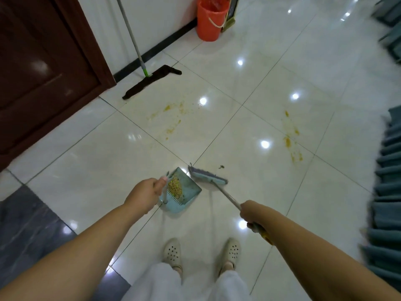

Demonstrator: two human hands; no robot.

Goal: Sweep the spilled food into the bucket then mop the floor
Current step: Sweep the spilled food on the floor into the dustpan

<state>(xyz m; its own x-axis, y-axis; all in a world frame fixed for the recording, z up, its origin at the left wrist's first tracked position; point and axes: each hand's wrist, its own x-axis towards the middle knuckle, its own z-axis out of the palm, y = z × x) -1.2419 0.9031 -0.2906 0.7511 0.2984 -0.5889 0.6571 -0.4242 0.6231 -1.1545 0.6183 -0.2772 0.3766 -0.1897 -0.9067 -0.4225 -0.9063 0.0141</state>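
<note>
Two hands at work, dustpan and broom over the white tiled floor.

Head view: the left hand grips the handle of the blue dustpan, which holds a heap of yellow spilled food; the right hand clenches the broom shaft, its head just right of the pan. Yellow smears lie farther out. An orange bucket stands far by the wall, a mop to its left.

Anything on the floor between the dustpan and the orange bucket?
Nothing solid. Between the dustpan, gripped by the left hand, and the bucket by the wall there is open tile with only yellow food smears. The mop lies left of that line.
</note>
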